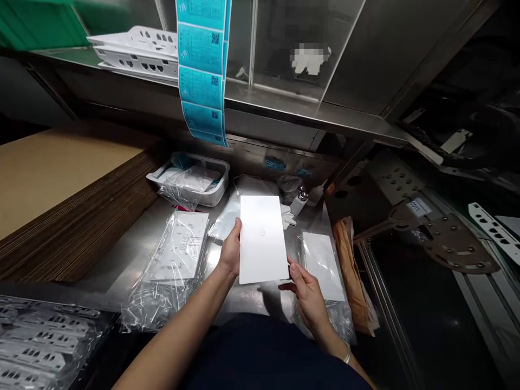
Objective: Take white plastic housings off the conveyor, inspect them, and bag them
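Observation:
A flat white rectangular panel (262, 244) with a small round mark near its middle is held up over the metal bench. My left hand (231, 252) grips its left edge, the thumb along the side and the other fingers hidden behind. At the lower right corner, my right hand (306, 292) pinches the panel's edge, with a lower finger reaching toward its underside. To the left lies a stack of printed or cut white sheets in clear plastic (179, 246). On the right, beside my right hand, rest plain white panels in clear plastic (323, 265).
Stacked brown cardboard (60, 179) fills the left side. A white plastic basket (217, 192) and a small metal-topped bottle (299, 201) stand behind the panel. Blue label strips (201, 81) hang from the shelf above. Brown paper (349, 271) lines the right edge, beside machinery (442, 233).

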